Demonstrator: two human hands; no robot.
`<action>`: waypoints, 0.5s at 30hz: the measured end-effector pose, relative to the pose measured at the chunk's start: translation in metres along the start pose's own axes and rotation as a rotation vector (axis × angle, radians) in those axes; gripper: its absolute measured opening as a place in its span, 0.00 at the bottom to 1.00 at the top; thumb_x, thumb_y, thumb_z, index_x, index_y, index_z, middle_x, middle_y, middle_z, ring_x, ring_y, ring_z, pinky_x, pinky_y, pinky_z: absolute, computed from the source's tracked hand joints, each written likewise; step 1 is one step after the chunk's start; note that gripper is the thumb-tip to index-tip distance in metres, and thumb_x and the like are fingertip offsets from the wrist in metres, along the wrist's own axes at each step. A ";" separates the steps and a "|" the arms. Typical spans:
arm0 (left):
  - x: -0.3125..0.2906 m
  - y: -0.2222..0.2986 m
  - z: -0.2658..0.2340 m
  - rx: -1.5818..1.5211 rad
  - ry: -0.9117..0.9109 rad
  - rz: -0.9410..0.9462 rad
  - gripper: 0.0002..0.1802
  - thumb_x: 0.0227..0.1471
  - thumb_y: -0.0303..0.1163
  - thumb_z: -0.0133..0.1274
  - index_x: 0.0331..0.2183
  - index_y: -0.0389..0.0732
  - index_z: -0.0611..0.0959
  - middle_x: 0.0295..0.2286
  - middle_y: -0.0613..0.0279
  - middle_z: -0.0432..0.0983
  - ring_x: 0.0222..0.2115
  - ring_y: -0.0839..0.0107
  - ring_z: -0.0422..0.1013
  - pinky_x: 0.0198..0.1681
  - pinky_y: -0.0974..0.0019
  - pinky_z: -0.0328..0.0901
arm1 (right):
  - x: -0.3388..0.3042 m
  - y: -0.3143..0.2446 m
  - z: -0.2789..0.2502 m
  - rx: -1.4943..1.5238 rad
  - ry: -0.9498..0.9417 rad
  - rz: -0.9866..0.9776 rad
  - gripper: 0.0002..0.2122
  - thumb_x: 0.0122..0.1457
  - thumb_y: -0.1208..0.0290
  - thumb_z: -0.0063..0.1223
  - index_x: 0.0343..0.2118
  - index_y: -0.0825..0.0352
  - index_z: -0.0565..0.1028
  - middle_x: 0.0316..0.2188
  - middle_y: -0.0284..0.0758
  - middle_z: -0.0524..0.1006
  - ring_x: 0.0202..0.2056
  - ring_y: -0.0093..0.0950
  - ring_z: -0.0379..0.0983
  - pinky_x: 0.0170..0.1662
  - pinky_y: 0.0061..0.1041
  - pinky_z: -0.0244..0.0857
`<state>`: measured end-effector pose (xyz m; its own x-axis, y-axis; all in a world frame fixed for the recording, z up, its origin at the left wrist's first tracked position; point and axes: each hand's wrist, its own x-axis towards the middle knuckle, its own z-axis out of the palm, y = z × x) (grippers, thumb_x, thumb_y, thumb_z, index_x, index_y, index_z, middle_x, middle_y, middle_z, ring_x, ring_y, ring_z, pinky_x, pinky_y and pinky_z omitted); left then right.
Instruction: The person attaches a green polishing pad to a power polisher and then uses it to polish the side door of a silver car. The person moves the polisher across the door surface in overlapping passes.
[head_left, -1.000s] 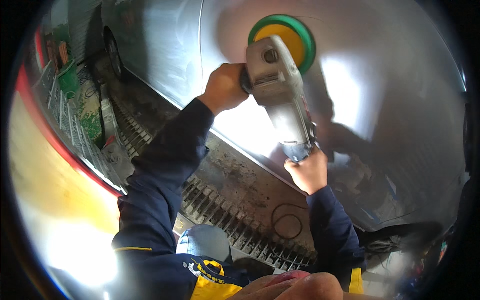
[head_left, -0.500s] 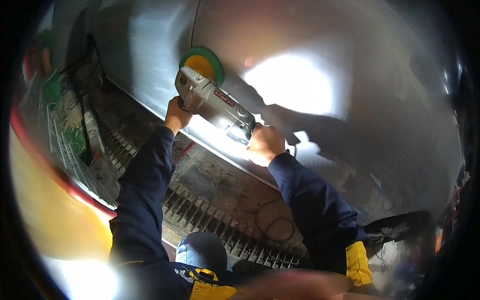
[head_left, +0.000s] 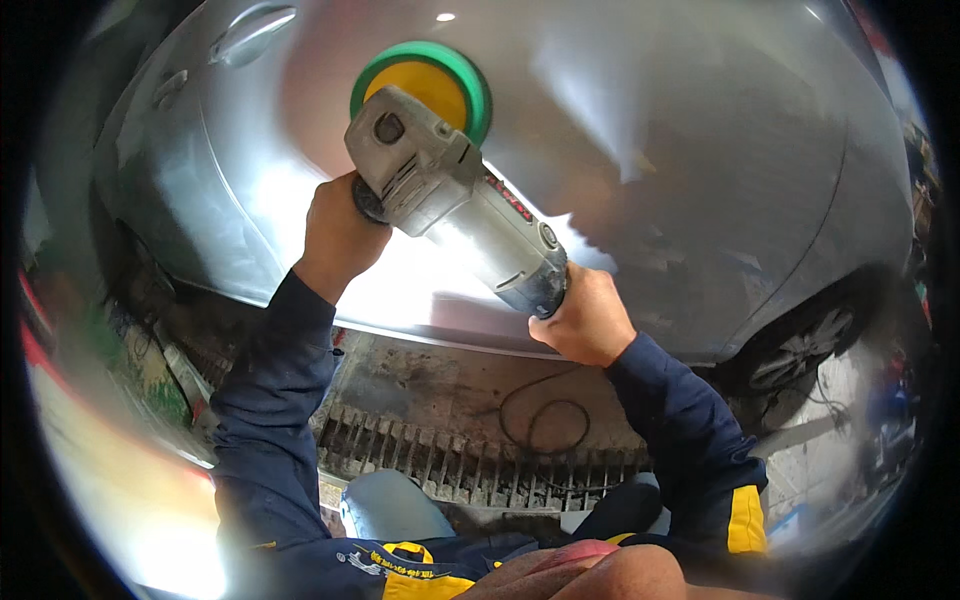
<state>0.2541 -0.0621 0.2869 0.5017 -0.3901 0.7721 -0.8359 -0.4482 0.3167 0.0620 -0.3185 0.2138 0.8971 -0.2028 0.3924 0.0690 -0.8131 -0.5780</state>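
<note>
Between my hands is a grey power polisher (head_left: 470, 228) with a round pad, green at the rim and yellow inside (head_left: 418, 88). The pad lies against, or very close to, the silver door panel of a car (head_left: 680, 200). My left hand (head_left: 340, 232) is wrapped round the side handle near the polisher's head. Its rear grip is held in my right hand (head_left: 590, 315), whose fingers are partly hidden behind the tool. Bright light reflects off the panel beneath the tool body.
A door handle (head_left: 252, 36) is at the upper left of the car, and a wheel (head_left: 800, 350) at its right. Below runs a floor grating (head_left: 430, 450) with a looped dark cable (head_left: 545, 425) beside it. A yellow and red glossy surface (head_left: 110, 470) curves along the left.
The polisher, held in both hands, has come nearer and appears larger. My view has turned, so the car's handle and wheel show more plainly.
</note>
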 end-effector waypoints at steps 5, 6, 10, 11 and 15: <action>0.049 0.151 0.049 0.096 -0.012 0.408 0.07 0.49 0.26 0.61 0.31 0.33 0.86 0.27 0.39 0.82 0.31 0.40 0.80 0.36 0.49 0.75 | -0.073 0.066 -0.092 0.257 0.118 0.099 0.16 0.46 0.71 0.67 0.37 0.75 0.80 0.29 0.48 0.83 0.32 0.41 0.82 0.41 0.35 0.76; 0.056 0.179 0.058 0.181 -0.034 0.481 0.06 0.47 0.26 0.61 0.28 0.33 0.86 0.25 0.39 0.82 0.28 0.42 0.80 0.34 0.49 0.76 | -0.087 0.080 -0.107 0.283 0.114 0.115 0.16 0.46 0.71 0.67 0.37 0.75 0.80 0.29 0.47 0.83 0.31 0.38 0.82 0.41 0.34 0.75; 0.073 0.289 0.114 0.280 -0.103 0.512 0.07 0.47 0.26 0.59 0.27 0.34 0.89 0.24 0.40 0.82 0.28 0.44 0.82 0.34 0.49 0.77 | -0.141 0.131 -0.160 0.503 0.218 0.213 0.11 0.46 0.77 0.68 0.33 0.71 0.79 0.27 0.29 0.80 0.29 0.23 0.75 0.34 0.29 0.70; 0.077 0.312 0.125 0.231 -0.138 0.588 0.06 0.46 0.28 0.60 0.27 0.36 0.89 0.25 0.42 0.83 0.29 0.44 0.82 0.37 0.48 0.77 | -0.152 0.140 -0.171 0.543 0.250 0.232 0.10 0.45 0.78 0.67 0.32 0.69 0.79 0.27 0.28 0.78 0.29 0.22 0.74 0.34 0.28 0.69; 0.093 0.390 0.151 0.274 -0.290 0.590 0.09 0.50 0.30 0.61 0.33 0.40 0.91 0.29 0.52 0.87 0.32 0.53 0.85 0.40 0.54 0.79 | -0.174 0.162 -0.191 0.708 0.418 0.237 0.11 0.42 0.79 0.65 0.31 0.67 0.78 0.26 0.25 0.74 0.28 0.20 0.70 0.34 0.24 0.65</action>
<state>0.0081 -0.3949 0.3991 0.0532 -0.8115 0.5820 -0.9193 -0.2674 -0.2887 -0.1665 -0.5195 0.1885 0.6971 -0.6221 0.3563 0.2813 -0.2197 -0.9341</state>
